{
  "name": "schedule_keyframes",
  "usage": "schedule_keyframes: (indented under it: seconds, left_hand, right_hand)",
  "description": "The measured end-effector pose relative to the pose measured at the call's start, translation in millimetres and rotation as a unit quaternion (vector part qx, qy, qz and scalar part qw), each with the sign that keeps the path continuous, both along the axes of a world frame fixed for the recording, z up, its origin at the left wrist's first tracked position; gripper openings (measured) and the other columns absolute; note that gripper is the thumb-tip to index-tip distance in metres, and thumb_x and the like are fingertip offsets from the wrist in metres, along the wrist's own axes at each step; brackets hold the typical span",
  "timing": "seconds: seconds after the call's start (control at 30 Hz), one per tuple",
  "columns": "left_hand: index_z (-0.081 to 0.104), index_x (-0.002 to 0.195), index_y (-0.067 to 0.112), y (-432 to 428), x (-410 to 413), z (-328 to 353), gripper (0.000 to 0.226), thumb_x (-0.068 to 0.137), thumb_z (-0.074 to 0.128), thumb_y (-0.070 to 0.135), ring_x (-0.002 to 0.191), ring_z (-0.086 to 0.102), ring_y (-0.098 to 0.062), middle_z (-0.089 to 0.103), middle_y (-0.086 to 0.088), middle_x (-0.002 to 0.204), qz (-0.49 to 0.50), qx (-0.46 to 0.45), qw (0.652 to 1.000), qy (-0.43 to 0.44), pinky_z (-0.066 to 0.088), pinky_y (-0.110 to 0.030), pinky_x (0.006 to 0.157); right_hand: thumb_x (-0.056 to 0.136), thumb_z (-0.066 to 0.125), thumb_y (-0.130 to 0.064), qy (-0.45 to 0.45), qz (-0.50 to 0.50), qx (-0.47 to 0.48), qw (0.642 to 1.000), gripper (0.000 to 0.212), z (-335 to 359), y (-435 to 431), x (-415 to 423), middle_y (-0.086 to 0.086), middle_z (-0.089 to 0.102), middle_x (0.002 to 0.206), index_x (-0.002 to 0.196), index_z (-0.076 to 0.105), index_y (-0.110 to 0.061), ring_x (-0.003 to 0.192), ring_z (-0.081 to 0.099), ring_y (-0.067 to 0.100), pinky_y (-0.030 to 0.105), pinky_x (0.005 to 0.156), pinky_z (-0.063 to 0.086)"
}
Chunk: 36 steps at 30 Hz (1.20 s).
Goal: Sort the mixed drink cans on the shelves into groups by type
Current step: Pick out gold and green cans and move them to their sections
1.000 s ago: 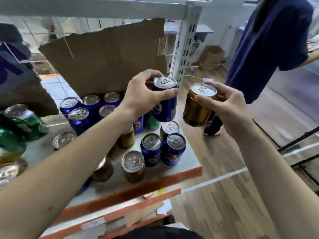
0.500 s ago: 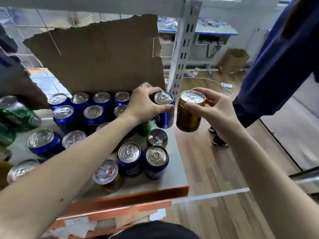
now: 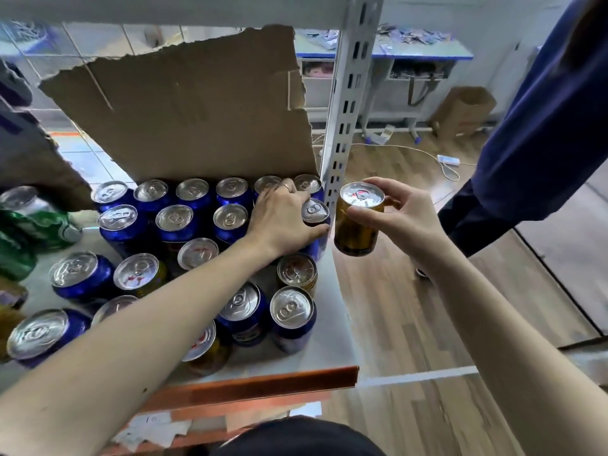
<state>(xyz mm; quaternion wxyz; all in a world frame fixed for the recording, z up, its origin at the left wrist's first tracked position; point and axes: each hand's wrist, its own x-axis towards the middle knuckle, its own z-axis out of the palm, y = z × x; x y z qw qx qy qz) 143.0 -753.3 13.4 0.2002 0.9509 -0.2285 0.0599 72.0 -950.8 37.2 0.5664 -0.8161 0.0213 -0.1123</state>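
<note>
The left hand has its fingers curled round a blue can that stands on the shelf, at the right end of the blue rows, right against the slotted steel post. Beyond that post, off the shelf's right edge and over the open wood floor, the right hand holds a gold can upright, thumb and fingertips pinching near its rim. More blue and gold cans crowd the shelf toward the orange front lip; a torn cardboard sheet stands behind them. Bare shelf shows only along the right edge, near the post.
</note>
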Motion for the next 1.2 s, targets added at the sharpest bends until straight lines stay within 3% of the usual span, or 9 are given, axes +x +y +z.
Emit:
schedule_keyframes:
  seconds: [0.13,0.3,0.47,0.57,0.67,0.73,0.83,1.07,1.2]
  left_hand:
    - [0.060,0.129,0.020,-3.4,3.6,5.6,0.071,0.074,0.073,0.063,0.116,0.052,-0.027,0.054,-0.006,0.116,-0.001,0.051,0.998,0.024,0.035,-0.038,0.104]
    - [0.047,0.141,0.026,8.9,4.3,12.8,0.086,0.071,0.071,0.069,0.130,0.045,-0.025,0.050,-0.004,0.137,-0.002,0.068,0.996,0.057,0.035,-0.041,0.109]
    - [0.054,0.136,0.023,50.5,-8.2,29.4,0.069,0.080,0.062,0.063,0.125,0.050,-0.023,0.053,0.000,0.134,0.034,0.000,0.999,0.024,0.038,-0.042,0.107]
    - [0.053,0.136,0.019,83.2,-20.9,41.4,0.065,0.085,0.060,0.058,0.121,0.052,-0.023,0.054,0.000,0.133,0.057,-0.007,0.998,-0.016,0.041,-0.043,0.105]
    - [0.056,0.133,0.016,116.6,-33.5,50.0,0.065,0.082,0.057,0.057,0.114,0.056,-0.025,0.056,-0.003,0.127,0.082,-0.003,0.996,-0.041,0.045,-0.044,0.100]
    - [0.058,0.129,0.015,141.7,-44.2,51.6,0.063,0.081,0.056,0.056,0.110,0.058,-0.027,0.058,-0.004,0.123,0.101,-0.004,0.993,-0.060,0.047,-0.043,0.097]
    - [0.059,0.128,0.017,186.0,-64.3,53.6,0.060,0.082,0.055,0.055,0.113,0.058,-0.026,0.059,-0.003,0.124,0.134,-0.015,0.988,-0.075,0.048,-0.041,0.095]
    - [0.059,0.128,0.015,327.4,-123.7,55.4,0.060,0.080,0.056,0.052,0.112,0.058,-0.030,0.059,-0.006,0.124,0.196,-0.004,0.976,-0.090,0.048,-0.043,0.092]
    - [0.056,0.132,0.018,419.7,-162.5,55.9,0.063,0.084,0.051,0.057,0.119,0.053,-0.026,0.054,-0.001,0.129,0.231,-0.006,0.970,-0.079,0.045,-0.045,0.098]
  right_hand:
    - [0.066,0.086,-0.037,0.000,0.015,-0.004,1.000,0.059,-1.3,-1.8,0.2,-0.005,0.071,0.108,0.119,0.067,-0.019,0.102,0.066,0.010,0.025,0.080,0.058]
    - [0.059,0.083,-0.049,-0.007,0.030,0.010,0.999,0.060,4.7,0.9,1.8,-0.009,0.071,0.106,0.113,0.066,-0.030,0.103,0.065,0.010,0.026,0.080,0.058]
    - [0.061,0.086,-0.043,-0.024,0.045,0.035,0.998,0.071,15.0,12.9,9.6,-0.004,0.071,0.110,0.124,0.066,-0.016,0.105,0.065,0.012,0.018,0.079,0.053]
    - [0.064,0.086,-0.031,-0.033,0.073,0.062,0.995,0.063,26.0,32.9,16.3,-0.004,0.073,0.107,0.121,0.066,-0.013,0.101,0.068,0.009,0.019,0.079,0.053]
    - [0.062,0.092,-0.030,-0.043,0.095,0.073,0.992,0.068,34.0,62.2,23.8,0.002,0.073,0.108,0.121,0.067,-0.008,0.101,0.070,0.013,0.023,0.083,0.055]
    - [0.062,0.091,-0.031,-0.047,0.109,0.069,0.990,0.068,39.9,88.1,27.0,0.003,0.074,0.108,0.121,0.067,-0.009,0.101,0.071,0.016,0.027,0.084,0.056]
    - [0.065,0.091,-0.024,-0.051,0.133,0.057,0.988,0.061,49.3,137.1,26.5,-0.002,0.074,0.103,0.120,0.068,-0.011,0.095,0.071,0.009,0.020,0.079,0.055]
    - [0.073,0.087,-0.019,-0.056,0.180,0.042,0.981,0.043,61.7,290.8,-0.7,-0.004,0.074,0.098,0.112,0.068,-0.016,0.090,0.070,0.005,0.019,0.078,0.054]
    - [0.066,0.090,-0.031,-0.049,0.214,0.038,0.975,0.050,64.9,393.6,-23.3,-0.003,0.075,0.096,0.110,0.070,-0.018,0.089,0.070,0.008,0.027,0.081,0.057]
